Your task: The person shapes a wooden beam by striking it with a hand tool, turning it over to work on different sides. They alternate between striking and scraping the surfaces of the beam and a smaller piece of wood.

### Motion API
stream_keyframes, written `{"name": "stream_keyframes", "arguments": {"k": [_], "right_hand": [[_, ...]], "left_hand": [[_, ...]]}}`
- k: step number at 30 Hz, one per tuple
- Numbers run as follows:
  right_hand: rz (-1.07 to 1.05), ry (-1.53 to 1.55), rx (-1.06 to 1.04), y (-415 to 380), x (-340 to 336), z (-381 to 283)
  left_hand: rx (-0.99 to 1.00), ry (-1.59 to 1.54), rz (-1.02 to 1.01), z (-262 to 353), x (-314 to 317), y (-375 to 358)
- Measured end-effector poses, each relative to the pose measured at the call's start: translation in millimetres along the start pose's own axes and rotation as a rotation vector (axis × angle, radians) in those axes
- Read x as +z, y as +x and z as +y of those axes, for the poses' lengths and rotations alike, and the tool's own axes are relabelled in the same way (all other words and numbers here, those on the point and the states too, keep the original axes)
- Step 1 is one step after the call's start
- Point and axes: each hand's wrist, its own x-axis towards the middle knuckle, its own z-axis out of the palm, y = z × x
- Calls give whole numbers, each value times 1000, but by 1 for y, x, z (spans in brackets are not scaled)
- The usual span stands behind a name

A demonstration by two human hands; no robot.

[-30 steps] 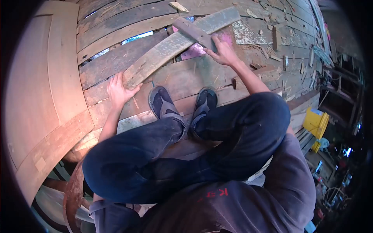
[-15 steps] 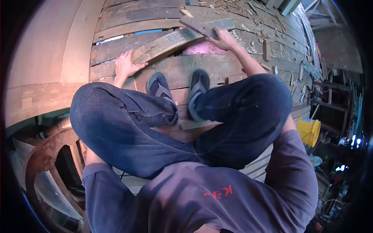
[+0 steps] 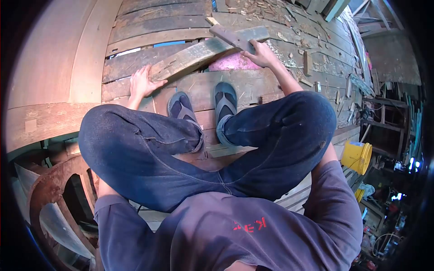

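Plank, long, weathered and slightly curved, lies slantwise across the rough board platform in front of our sandalled feet, its near end low on the left and its far end rising to the right. At that near end our left hand rests flat, fingers spread and open, pressing the wood down against the boards. Moving right, past a gap in the platform where something pink shows beneath, our right hand closes its fingers around the handle end of a flat, dark blade-like tool that lies across the plank's upper part. We judge the shaping to be under way: chips and shavings litter the boards beyond, yet the plank looks grey and rough along most of its length. Off to the far right a yellow bucket stands below the platform.
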Motion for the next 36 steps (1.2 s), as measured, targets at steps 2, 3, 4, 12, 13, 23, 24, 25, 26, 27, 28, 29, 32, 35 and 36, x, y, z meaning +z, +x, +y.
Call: {"name": "stream_keyframes", "arguments": {"k": [2,3,4,12,13,23,24,25,26,27,28,29,32,35,36], "right_hand": [[47,-32,7,6,11,5],[33,0,23,11,15,6],[25,-4,34,13,20,9],[-1,50,76,27,48,20],[-15,77,79,29,47,20],[-26,207,87,30,53,18],[-34,209,97,30,52,17],[-40,210,106,29,52,15],[-45,211,113,30,52,15],[-28,199,99,30,54,16],[-9,188,86,30,57,18],[11,177,76,30,60,19],[50,181,64,32,68,23],[111,155,27,36,74,23],[133,136,23,35,77,24]], "left_hand": [[-15,-3,-33,0,-2,3],[-15,2,-38,0,-2,3],[-14,7,-42,1,-1,3],[425,-438,51,81,26,-10],[365,-541,-116,100,38,-14],[249,-909,-360,190,127,-22],[238,-910,-352,190,131,-22],[227,-909,-342,189,134,-23],[217,-908,-330,188,136,-22],[209,-920,-308,188,139,-21],[204,-932,-285,189,141,-21],[200,-944,-265,190,143,-21],[82,-776,-573,195,125,-18],[34,-765,-518,199,130,-21],[38,-748,-514,200,131,-21]]}}
